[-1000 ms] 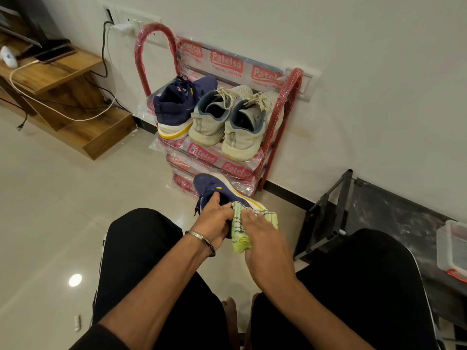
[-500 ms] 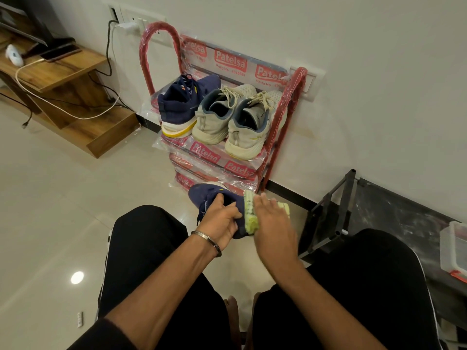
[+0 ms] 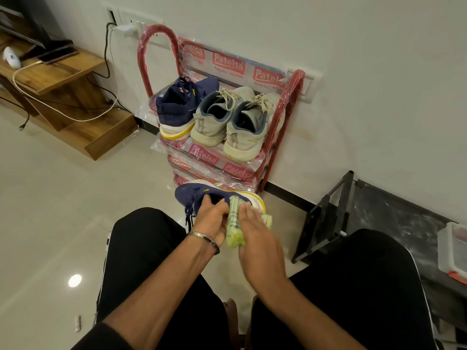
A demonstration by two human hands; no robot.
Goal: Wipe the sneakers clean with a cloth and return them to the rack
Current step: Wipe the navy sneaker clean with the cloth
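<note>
A navy sneaker (image 3: 199,194) with a white and yellow sole is held over the floor in front of my knees. My left hand (image 3: 212,219) grips it from above, near the laces. My right hand (image 3: 255,238) holds a yellow-green cloth (image 3: 235,231) against the sneaker's heel side. On the top shelf of the red rack (image 3: 285,117) stand the other navy sneaker (image 3: 177,109) and two beige sneakers (image 3: 214,117), (image 3: 249,132).
A wooden TV unit (image 3: 63,97) with cables and a phone stands at the left. A black metal stand (image 3: 326,218) and a clear plastic box (image 3: 454,251) sit on the right. My black-trousered knees fill the foreground.
The cloth in my right hand has slid along the sneaker's side, forward and then back toward me. My left hand has kept its grip on the shoe.
</note>
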